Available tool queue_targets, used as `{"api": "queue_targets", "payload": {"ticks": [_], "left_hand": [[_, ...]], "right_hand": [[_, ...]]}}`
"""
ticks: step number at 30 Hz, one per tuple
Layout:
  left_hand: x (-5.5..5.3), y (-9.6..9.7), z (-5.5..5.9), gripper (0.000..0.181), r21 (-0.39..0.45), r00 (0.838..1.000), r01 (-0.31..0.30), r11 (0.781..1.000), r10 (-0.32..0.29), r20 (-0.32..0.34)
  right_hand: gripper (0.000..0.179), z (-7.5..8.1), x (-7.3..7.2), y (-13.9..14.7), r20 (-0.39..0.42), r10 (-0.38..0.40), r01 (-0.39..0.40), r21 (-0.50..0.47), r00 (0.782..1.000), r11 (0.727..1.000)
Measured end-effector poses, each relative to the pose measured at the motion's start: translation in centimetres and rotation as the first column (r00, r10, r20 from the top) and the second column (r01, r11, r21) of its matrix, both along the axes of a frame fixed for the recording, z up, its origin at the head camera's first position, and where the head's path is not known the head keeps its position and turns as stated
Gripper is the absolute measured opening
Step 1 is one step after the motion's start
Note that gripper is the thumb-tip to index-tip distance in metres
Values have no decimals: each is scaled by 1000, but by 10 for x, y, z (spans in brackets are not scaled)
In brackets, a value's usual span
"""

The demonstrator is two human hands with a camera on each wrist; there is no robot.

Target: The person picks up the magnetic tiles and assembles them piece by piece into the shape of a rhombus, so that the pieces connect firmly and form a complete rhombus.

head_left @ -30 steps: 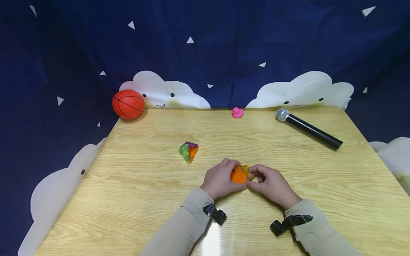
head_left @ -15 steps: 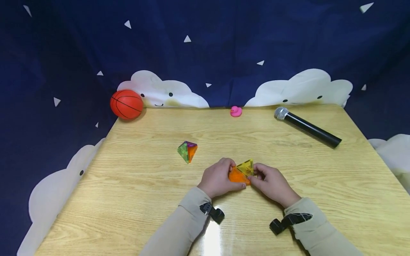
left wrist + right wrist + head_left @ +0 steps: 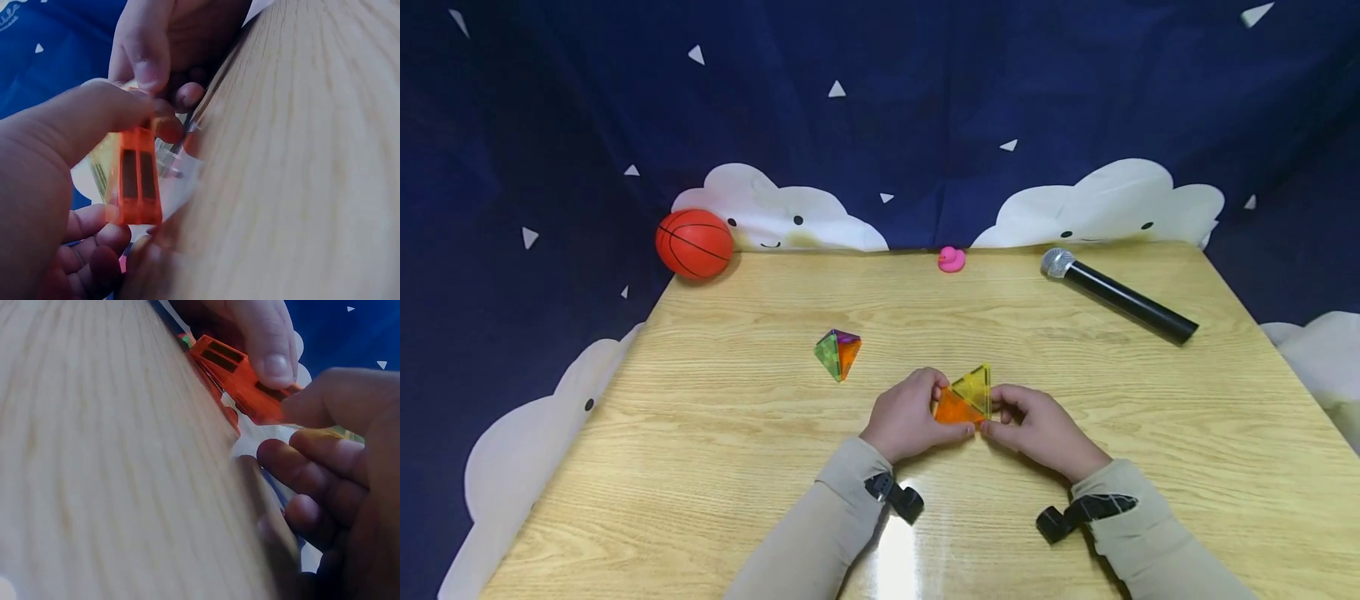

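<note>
My left hand (image 3: pixel 904 417) grips orange magnetic tiles (image 3: pixel 955 408), thumb at the near edge and fingers at the far side. In the left wrist view two orange edges (image 3: pixel 139 175) lie side by side with dark magnets inside. A clear yellow triangular tile (image 3: pixel 976 389) adjoins the orange at its far right, apex pointing away. My right hand (image 3: pixel 1041 432) pinches the right corner where yellow and orange meet; in the right wrist view its thumb touches the orange end (image 3: pixel 269 403). Fingers partly hide how the tiles join.
A small pyramid of green, purple and orange tiles (image 3: pixel 837 354) stands left of the hands on the wooden table (image 3: pixel 700 467). Toward the back are a red toy basketball (image 3: pixel 695 243), a pink rubber duck (image 3: pixel 951 259) and a black microphone (image 3: pixel 1123 297). A dark blue curtain (image 3: pixel 925 108) hangs behind.
The yellow tile has swung away from the orange, farther out and up, and shows its full triangle. Both hands keep their hold in nearly the same place. The head view has shifted slightly.
</note>
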State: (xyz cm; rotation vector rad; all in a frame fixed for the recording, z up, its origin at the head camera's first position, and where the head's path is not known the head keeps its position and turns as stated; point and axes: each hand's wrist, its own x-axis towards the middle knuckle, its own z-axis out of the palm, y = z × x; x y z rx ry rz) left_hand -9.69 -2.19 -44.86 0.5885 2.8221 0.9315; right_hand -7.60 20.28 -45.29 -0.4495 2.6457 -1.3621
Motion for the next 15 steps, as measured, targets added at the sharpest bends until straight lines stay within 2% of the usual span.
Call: {"api": "queue_targets", "payload": {"ticks": [6,15], "left_hand": [[-1,-1,-1,60,1,1000,-8,1000,8,14],[-3,-2,-1,60,-6,1000,-10,1000,11,7]], "right_hand": [[23,0,0,-1,25,5,-5,-17,1000,1000],[23,-4,-2,-1,-10,9,-9,33,1000,999]]}}
